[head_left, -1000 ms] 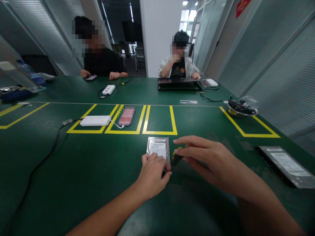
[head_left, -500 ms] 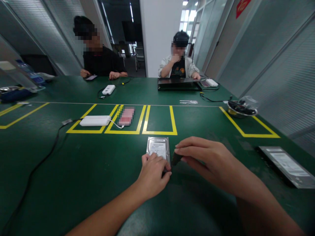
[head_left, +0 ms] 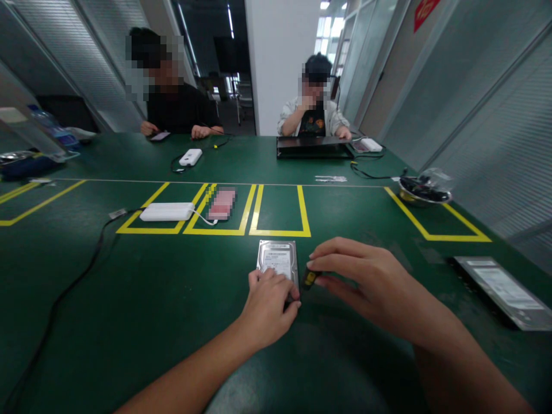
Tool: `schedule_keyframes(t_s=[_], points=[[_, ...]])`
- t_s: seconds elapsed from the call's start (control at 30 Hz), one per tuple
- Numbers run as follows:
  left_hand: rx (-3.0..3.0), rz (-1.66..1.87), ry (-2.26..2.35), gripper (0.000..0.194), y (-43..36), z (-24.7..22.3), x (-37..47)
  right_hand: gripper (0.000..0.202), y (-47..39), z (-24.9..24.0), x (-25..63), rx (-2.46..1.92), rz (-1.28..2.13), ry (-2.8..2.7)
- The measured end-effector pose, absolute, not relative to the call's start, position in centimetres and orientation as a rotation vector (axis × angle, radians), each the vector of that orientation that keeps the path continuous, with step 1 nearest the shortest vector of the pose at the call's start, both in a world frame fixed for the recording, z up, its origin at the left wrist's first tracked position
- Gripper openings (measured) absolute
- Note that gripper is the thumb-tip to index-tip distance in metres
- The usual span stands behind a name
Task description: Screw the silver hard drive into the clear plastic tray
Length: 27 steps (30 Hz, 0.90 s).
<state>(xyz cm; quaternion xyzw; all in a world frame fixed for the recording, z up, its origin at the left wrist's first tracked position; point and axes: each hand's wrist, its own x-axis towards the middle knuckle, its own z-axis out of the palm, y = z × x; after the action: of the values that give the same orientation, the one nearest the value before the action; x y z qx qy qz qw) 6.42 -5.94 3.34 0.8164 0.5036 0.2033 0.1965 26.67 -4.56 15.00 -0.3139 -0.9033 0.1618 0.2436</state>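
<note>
A silver hard drive [head_left: 278, 256] with a white label lies flat on the green table. Its near end is covered by my left hand [head_left: 269, 302], whose fingers grip it, thumb and forefinger at the near right corner. Just right of the drive, my right hand [head_left: 357, 273] pinches a short dark screwdriver [head_left: 310, 278] with a yellow mark between thumb and fingertips. The screwdriver stands tilted, its lower end close to the drive's right edge by my left fingertips; whether the tip touches is too small to tell.
A second, larger drive [head_left: 502, 287] lies at the right. Yellow tape outlines [head_left: 280, 233] mark the table beyond, with a white power bank [head_left: 167, 211] and pink phone [head_left: 223, 204]. A metal bowl [head_left: 425, 198] holds dark parts. Two people sit opposite, one behind a black case [head_left: 313, 149].
The screwdriver has turned a little in my right fingers, so its yellow mark now shows. My left hand and the hard drive have stayed in place.
</note>
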Motion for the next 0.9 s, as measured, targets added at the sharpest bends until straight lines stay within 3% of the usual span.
schedule_keyframes(t_s=[0.13, 0.37, 0.57, 0.9], points=[[2.287, 0.570, 1.411, 0.007, -5.98, 3.28, 6.32, 0.027, -4.67, 14.90, 26.82, -0.819, 0.409, -2.455], [2.267, 0.540, 1.425, 0.005, -6.03, 3.54, 6.41, 0.013, -4.64, 15.01, 26.84, -0.923, 0.445, -2.479], [2.277, 0.524, 1.419, 0.004, -5.96, 3.71, 6.52, 0.024, -4.74, 15.25, 26.74, -0.817, 0.471, -2.459], [2.277, 0.557, 1.418, 0.005, -5.99, 3.49, 6.44, 0.018, -4.76, 15.31, 26.72, -0.901, 0.483, -2.500]])
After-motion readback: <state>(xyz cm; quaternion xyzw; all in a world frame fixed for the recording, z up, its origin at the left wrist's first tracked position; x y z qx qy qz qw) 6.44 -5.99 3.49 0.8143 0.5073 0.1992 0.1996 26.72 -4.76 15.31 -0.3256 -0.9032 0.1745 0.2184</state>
